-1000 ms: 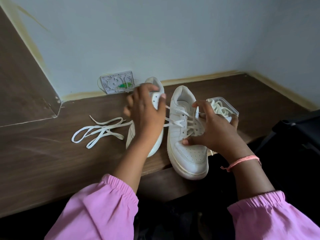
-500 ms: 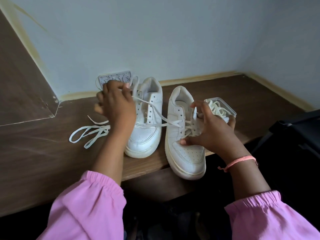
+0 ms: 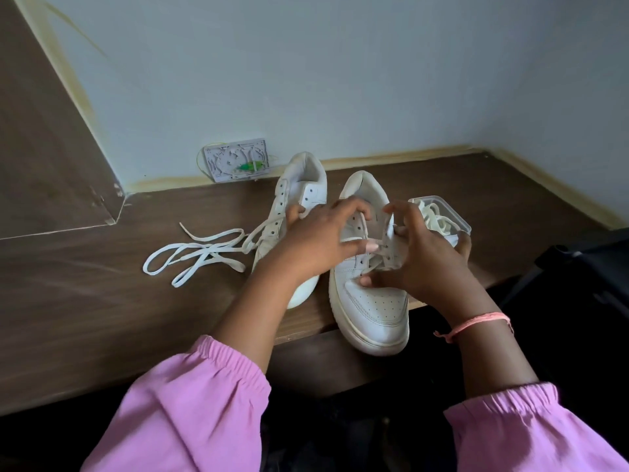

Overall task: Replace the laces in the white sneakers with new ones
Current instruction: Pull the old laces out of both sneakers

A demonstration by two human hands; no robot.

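Note:
Two white sneakers stand toes toward me on the wooden shelf (image 3: pixel 85 318). The left sneaker (image 3: pixel 299 185) has bare eyelets. The right sneaker (image 3: pixel 377 308) hangs partly over the shelf edge and still carries a lace (image 3: pixel 362 229) across its middle. My left hand (image 3: pixel 323 240) reaches over that sneaker's tongue, fingers hooked on the lace. My right hand (image 3: pixel 418 257) clasps the sneaker's right side, thumb pressed on the toe box. A loose white lace (image 3: pixel 197 253) lies on the shelf to the left.
A clear plastic box (image 3: pixel 452 216) with cream laces (image 3: pixel 434 216) inside sits behind my right hand. A grey plastic panel (image 3: pixel 235 160) leans against the wall. A black object (image 3: pixel 585 264) stands at the right, beyond the shelf edge.
My left hand drew a lace end out to the left, then came back to the right sneaker's eyelets. My right hand stayed on the sneaker.

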